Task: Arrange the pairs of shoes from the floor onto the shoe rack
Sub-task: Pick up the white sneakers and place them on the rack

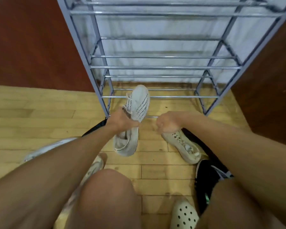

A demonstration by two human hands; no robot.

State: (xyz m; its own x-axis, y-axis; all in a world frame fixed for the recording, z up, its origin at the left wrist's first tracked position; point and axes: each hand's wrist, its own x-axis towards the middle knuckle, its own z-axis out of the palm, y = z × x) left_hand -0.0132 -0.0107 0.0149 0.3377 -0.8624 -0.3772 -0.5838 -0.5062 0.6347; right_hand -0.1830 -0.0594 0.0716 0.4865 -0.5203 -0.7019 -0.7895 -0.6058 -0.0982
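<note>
My left hand [122, 120] grips a white knit sneaker [139, 101] with a black dotted pattern by its heel. Its toe points up over the lowest front bar of the grey metal shoe rack [163, 67]. A matching pale sneaker [126, 143] lies just below that hand; whether the hand also holds it is unclear. My right hand [168, 123] is curled over one end of a cream lace-up sneaker [182, 147] that rests on the wooden floor. No shoes show on the rack's visible tiers.
On the floor at the left lie a white sneaker [45, 149] and another pale shoe [94, 167], partly behind my left arm. A black shoe [205, 176] and a white clog [183, 214] are at the lower right. Red-brown walls flank the rack.
</note>
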